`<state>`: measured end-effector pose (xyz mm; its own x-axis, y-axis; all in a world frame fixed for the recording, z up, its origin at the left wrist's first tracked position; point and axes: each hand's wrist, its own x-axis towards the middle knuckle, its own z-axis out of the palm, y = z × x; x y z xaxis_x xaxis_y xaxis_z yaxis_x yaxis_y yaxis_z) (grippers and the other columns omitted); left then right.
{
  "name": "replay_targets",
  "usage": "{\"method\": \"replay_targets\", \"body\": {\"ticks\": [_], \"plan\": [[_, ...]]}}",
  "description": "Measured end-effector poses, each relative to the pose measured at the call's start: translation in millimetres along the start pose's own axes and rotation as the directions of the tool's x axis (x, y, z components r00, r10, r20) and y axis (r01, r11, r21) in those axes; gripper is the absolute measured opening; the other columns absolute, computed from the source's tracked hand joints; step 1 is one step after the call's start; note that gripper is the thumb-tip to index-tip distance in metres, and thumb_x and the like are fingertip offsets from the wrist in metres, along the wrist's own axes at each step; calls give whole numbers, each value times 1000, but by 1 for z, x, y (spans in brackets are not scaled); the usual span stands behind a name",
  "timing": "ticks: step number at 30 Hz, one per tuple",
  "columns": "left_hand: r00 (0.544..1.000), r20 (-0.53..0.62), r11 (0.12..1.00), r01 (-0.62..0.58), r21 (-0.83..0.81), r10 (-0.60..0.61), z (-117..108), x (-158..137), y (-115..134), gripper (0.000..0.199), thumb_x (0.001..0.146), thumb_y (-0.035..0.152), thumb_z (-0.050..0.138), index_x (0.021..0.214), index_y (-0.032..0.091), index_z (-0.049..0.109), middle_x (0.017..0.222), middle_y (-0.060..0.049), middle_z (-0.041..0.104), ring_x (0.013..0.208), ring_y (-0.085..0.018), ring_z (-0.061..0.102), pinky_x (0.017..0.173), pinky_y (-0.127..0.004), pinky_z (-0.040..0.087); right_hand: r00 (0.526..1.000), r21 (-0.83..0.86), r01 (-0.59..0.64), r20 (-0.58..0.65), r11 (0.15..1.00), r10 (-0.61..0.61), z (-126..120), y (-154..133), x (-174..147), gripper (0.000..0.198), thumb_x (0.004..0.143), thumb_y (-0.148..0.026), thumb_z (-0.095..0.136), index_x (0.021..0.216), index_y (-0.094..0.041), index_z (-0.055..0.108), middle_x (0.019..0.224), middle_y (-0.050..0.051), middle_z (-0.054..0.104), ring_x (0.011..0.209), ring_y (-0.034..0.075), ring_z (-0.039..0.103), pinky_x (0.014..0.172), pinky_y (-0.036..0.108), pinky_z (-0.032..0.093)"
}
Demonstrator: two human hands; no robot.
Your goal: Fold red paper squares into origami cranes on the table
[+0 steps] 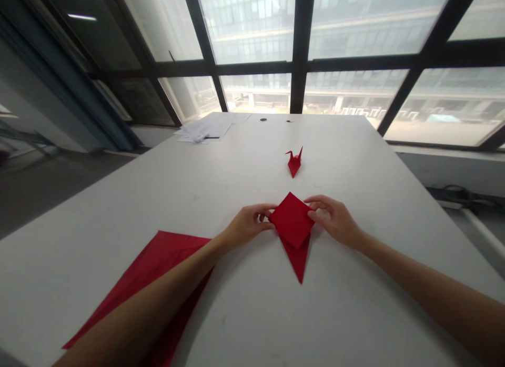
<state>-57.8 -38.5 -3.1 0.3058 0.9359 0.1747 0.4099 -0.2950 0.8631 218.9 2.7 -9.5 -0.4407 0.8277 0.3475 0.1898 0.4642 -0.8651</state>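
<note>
A piece of red paper (292, 219), folded into a diamond with a narrow pointed flap (300, 261) extending toward me, lies in front of me. My left hand (252, 222) has its thumb and index finger closed at the paper's left corner. At the right corner, my right hand (330, 219) pinches the edge between thumb and fingers. Just beyond the folded paper stands a finished red paper crane (294, 163), touched by neither hand. Under my left forearm lies a large sheet of red paper (145, 264), partly hidden by the arm.
The white table (244, 309) stretches away to a wall of dark-framed windows (302, 51). Several white papers (209, 126) with a dark pen (212, 138) lie at the far left. A small dark disc (263, 119) is near the far edge. A blue curtain (79, 77) hangs at left.
</note>
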Motion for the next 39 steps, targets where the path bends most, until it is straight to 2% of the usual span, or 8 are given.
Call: {"method": "replay_targets", "body": {"ticks": [3,6,11,15,21,31,34,39], "plan": [[999,-24,999,22,-30,-22,-2,1,-1,48,77,29,81,122,21,69,81,0,69,64,-10,45,61,-22,37,974,165,-43,226,985,5,-11,1,2,50,87,-34,70,134,-24,55,107,7,73,104,24,67,92,41,53],[999,-15,998,27,-48,-28,-4,2,-1,40,77,32,80,115,19,73,82,-2,70,64,-10,46,60,-22,36,950,232,-50,310,971,-25,-20,2,4,58,89,-36,69,142,-25,49,116,9,71,111,26,65,96,44,52],[1000,2,994,24,-106,-24,-6,2,0,30,80,33,77,104,16,75,88,-5,73,66,-11,51,61,-23,38,962,216,-14,269,976,-46,-25,6,6,58,83,-35,76,137,-26,56,124,11,69,115,27,63,99,45,50],[999,41,993,17,-115,-12,-9,3,3,28,80,31,77,102,14,75,85,-6,72,65,-11,51,60,-23,38,974,206,-24,226,978,-24,-22,9,7,53,82,-34,77,131,-23,60,110,10,74,105,25,67,96,45,52],[995,97,1000,-24,-15,26,-11,2,6,27,83,33,74,104,16,75,80,-3,69,65,-11,47,61,-22,38,967,205,-44,253,978,-10,-16,6,6,52,82,-36,76,129,-21,62,105,10,75,101,25,70,91,44,56],[977,210,998,-14,-58,26,-13,2,8,27,89,37,67,101,14,74,85,-5,70,69,-12,51,64,-23,39,948,154,-3,316,988,-47,-11,0,4,42,88,-34,68,129,-22,62,118,10,71,109,24,66,97,42,52],[969,245,999,-32,-44,42,-15,1,11,29,91,39,65,104,14,73,88,-5,69,72,-13,50,66,-24,39,953,151,-9,300,989,-37,-10,0,4,33,89,-36,67,118,-20,68,115,10,72,106,24,66,95,41,53],[981,171,995,-81,-52,89,-12,-1,14,31,84,39,74,106,18,75,102,-9,69,90,-18,57,80,-28,45,962,99,18,270,995,-45,-7,-2,3,24,89,-37,67,105,-20,72,106,9,73,100,25,66,92,42,53]]}}
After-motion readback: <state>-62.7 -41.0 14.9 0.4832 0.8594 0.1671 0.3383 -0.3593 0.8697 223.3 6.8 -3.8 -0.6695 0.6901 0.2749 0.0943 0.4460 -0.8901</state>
